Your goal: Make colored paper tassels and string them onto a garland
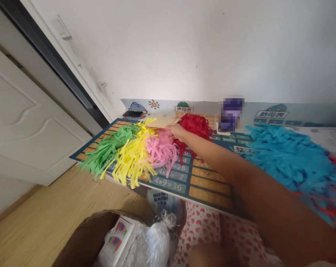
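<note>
My right hand [175,131] reaches in from the right, its fingers closed at the top of the pink paper strips [162,150]. What it grips there is too small to make out. A flat beige sheet [159,123] lies just left of the fingers. Yellow strips [134,157] and green strips [109,146] fan out farther left, and a red bunch [195,128] sits behind my wrist. Blue strips [291,152] are heaped at the right. At the bottom edge, a blurred skin-coloured shape over the patterned fabric looks like my left hand [208,255]; its fingers cannot be distinguished.
A printed mat with number tables [168,184] covers the table against the white wall. A dark phone [134,114] lies at the back left, and a pixelated purple object [231,114] at the back. Below stands a cardboard box [86,231] with plastic-wrapped items; a door is left.
</note>
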Available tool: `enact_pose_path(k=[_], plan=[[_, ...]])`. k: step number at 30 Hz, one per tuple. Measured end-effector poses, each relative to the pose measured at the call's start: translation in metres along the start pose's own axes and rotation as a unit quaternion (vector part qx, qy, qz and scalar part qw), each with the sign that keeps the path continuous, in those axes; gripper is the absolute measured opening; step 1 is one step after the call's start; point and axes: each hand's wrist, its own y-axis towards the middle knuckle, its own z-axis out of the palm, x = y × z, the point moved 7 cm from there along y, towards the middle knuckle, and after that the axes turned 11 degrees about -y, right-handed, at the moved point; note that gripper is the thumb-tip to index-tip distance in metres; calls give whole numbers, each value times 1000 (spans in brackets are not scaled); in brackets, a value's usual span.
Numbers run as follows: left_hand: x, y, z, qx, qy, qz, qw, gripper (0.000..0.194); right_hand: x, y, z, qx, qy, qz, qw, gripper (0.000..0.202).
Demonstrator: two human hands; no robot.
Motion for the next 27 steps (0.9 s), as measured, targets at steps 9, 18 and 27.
enact_pose_path(k=[9, 18, 27], plan=[[-24, -8, -22, -58, -4, 32, 998, 19, -7, -43, -78, -109, -59, -63, 990, 18], [-63, -4, -28, -73, 43, 131, 988, 23, -35, -97, -135, -195, -60, -79, 976, 33], [-112, 3, -80, -79, -10, 195, 978, 17, -107, -226, -230, -245, -124, -45, 961, 22]])
